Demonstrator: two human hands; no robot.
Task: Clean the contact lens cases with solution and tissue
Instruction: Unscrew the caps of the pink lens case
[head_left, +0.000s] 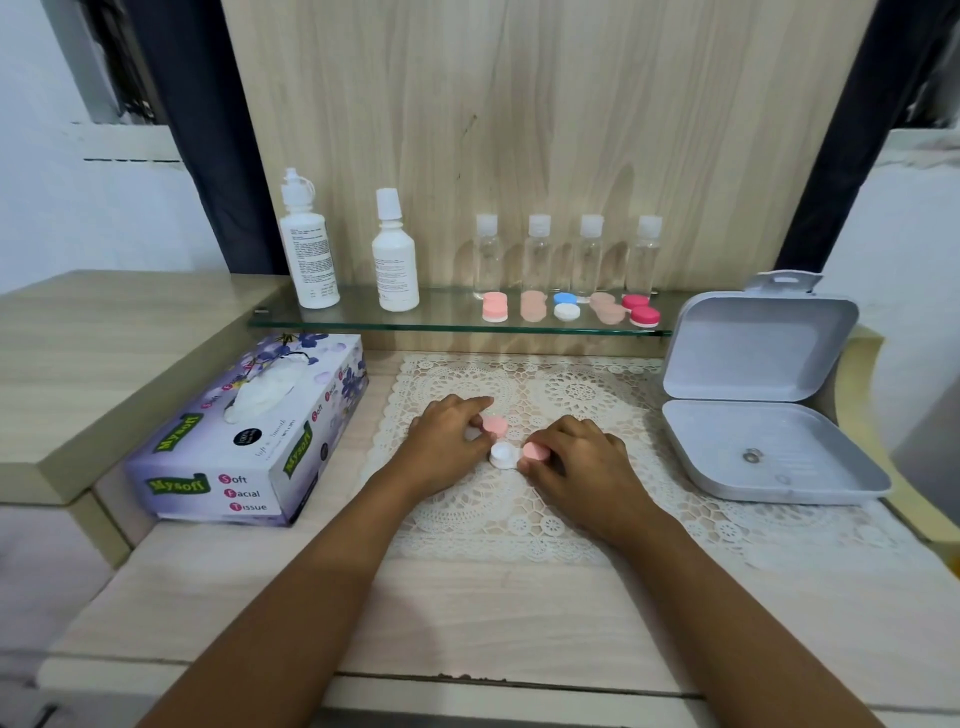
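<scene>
A white contact lens case (503, 455) lies on the lace mat (566, 395) between my hands. My left hand (451, 440) pinches a pink cap (494, 426) just above the case's left well. My right hand (584, 465) pinches a second pink cap (535, 452) at the case's right side. Whether that cap is still screwed on is hidden by my fingers. Two white solution bottles (310, 249) (395, 260) stand on the glass shelf (363, 319) behind. A purple tissue box (249, 436) with a tissue sticking out sits to the left.
Several empty clear bottles (566, 257) line the back of the glass shelf, with several closed lens cases (567, 306) in pink, blue-white and red in front of them. An open white plastic box (763, 415) lies at the right. A raised wooden ledge (78, 364) borders the left.
</scene>
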